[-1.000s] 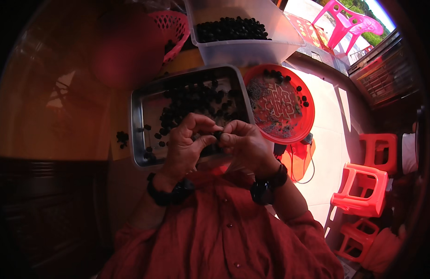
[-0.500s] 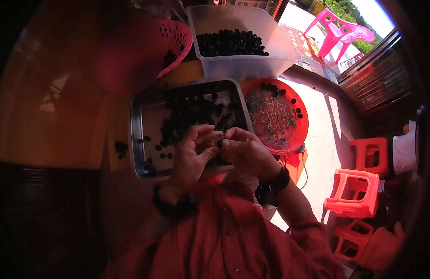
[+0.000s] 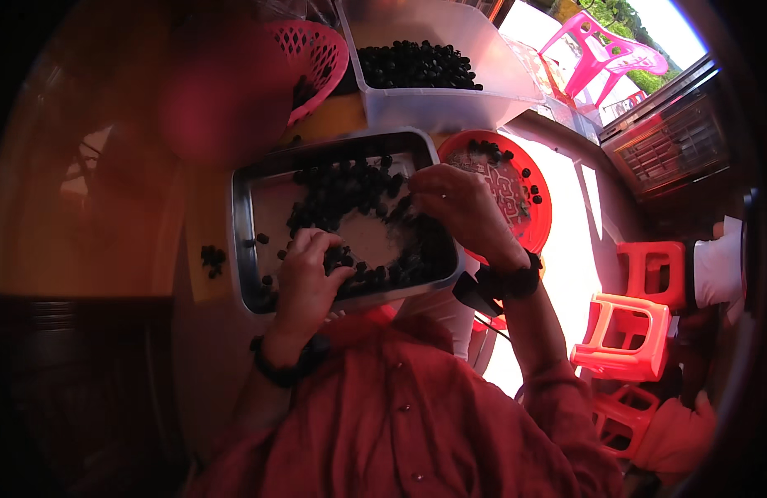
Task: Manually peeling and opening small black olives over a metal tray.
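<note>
A metal tray [image 3: 244, 217] in front of me holds many small, dark, rounded pieces [image 3: 342, 187], heaped toward the back and along the right side. My left hand [image 3: 307, 278] is over the tray's near left part, thumb and fingers apart. Dark pieces show in the gap between them; nothing is plainly held. Over the tray's right rim is my right hand [image 3: 466, 212], its fingers closed and pointing left. Whatever its fingertips hold, if anything, is hidden. Right of the tray, a red round plate [image 3: 542, 217] carries several dark pieces and thin scraps, partly behind my right hand.
A clear plastic bin [image 3: 450, 106] with more dark pieces stands at the back. Beside it is a pink perforated basket [image 3: 329, 50]. Loose pieces [image 3: 212, 261] lie left of the tray. Red stools [image 3: 624, 336] and a person's white-clothed part [image 3: 718, 270] are at right.
My hands were together over the tray, fingers around a small dark piece. Now they are apart: the left has moved left and opened, the right up and right to the tray's rim.
</note>
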Demonstrator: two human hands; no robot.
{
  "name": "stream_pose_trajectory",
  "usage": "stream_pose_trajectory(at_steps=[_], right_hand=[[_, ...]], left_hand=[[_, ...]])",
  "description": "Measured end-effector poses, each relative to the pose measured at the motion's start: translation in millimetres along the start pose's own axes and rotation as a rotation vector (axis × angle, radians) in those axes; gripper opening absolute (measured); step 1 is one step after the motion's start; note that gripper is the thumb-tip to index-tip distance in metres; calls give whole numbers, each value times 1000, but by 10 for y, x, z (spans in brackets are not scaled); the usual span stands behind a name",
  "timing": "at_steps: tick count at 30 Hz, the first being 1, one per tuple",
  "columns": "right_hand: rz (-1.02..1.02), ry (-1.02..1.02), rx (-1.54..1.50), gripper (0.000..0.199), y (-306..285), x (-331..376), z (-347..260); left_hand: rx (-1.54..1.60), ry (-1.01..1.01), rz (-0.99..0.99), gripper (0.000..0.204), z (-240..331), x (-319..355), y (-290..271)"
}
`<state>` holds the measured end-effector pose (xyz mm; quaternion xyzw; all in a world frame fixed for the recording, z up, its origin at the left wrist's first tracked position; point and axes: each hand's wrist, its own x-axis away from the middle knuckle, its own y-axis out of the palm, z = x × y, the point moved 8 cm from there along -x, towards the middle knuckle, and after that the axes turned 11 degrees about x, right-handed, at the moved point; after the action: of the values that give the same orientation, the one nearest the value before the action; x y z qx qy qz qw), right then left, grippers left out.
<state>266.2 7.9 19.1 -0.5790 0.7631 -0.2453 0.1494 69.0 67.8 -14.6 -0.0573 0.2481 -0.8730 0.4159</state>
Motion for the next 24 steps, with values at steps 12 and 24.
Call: stream_pose_trajectory(at_steps=[12,24], right_hand=[[-140,-160,827,18,633,170,-11],[264,-132,496,13,363,438,-63]], left_hand=[[-240,-19,-121,18,3,7,104],[57,21,38,9,8,-77,-43]])
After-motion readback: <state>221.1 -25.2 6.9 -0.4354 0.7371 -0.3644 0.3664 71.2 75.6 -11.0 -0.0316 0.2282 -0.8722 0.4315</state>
